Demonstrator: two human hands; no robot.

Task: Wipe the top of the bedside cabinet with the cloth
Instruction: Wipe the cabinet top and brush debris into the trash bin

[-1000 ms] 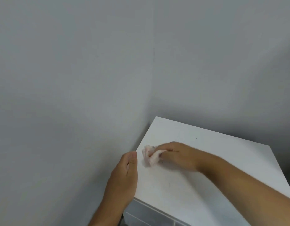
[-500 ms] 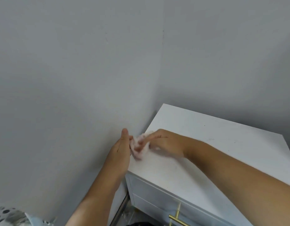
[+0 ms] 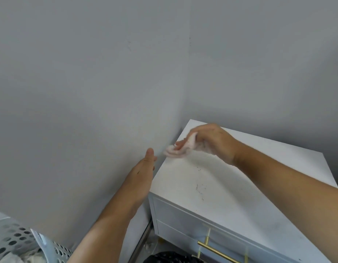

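The white bedside cabinet [image 3: 230, 196] stands in the corner of two grey walls. Small dark specks lie on its top near the middle. My right hand [image 3: 211, 141] is raised a little over the far left part of the top and grips a small crumpled pale pink cloth [image 3: 175, 150], which hangs at the left edge. My left hand [image 3: 143, 175] is held flat with fingers together beside the cabinet's left edge, below the cloth, holding nothing.
A gold drawer handle [image 3: 215, 249] shows on the cabinet front. A perforated white basket [image 3: 14, 242] sits at bottom left. Something black [image 3: 168, 258] lies on the floor below the cabinet. The walls stand close on the left and behind.
My right hand has lifted the cloth off the top and drawn back from my left hand. My left hand stays beside the left edge. The view has shifted down and left.
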